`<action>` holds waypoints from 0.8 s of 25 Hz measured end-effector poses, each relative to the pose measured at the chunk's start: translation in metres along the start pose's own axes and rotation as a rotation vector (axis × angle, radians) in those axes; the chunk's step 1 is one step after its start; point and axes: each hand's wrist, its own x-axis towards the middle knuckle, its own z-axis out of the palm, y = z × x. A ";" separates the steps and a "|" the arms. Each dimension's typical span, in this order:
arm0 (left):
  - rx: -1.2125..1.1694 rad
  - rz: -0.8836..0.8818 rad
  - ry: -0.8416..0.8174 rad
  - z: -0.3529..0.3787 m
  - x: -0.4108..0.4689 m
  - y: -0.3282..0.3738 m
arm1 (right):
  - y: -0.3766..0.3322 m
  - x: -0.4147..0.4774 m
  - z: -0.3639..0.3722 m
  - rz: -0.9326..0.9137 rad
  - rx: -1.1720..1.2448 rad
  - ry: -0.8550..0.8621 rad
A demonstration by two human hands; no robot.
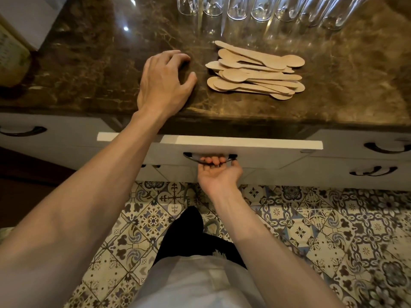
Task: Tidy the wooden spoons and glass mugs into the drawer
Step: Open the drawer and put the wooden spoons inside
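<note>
A pile of several flat wooden spoons [255,71] lies on the brown marble counter [344,85]. Behind it, a row of several clear glass mugs [262,10] stands along the back, their tops cut off by the frame. My left hand [165,80] rests palm down on the counter just left of the spoons, fingers loosely bent, holding nothing. Below the counter edge, my right hand [219,172] curls its fingers from underneath round the dark handle [189,157] of the white drawer [266,146], which stands slightly pulled out. The drawer's inside is hidden.
More white drawers with dark handles flank it: one at the left [22,131], two at the right [387,148]. A yellowish container [11,56] sits at the counter's far left. Patterned floor tiles [333,230] and my legs lie below.
</note>
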 end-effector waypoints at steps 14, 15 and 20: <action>-0.003 -0.014 0.005 -0.001 -0.004 0.000 | 0.011 -0.049 -0.094 0.040 0.038 0.170; -0.006 -0.012 -0.001 0.000 -0.005 0.000 | 0.011 -0.053 -0.101 0.052 0.027 0.183; 0.004 -0.020 -0.012 0.001 -0.007 0.000 | 0.013 -0.066 -0.124 0.077 -0.020 0.255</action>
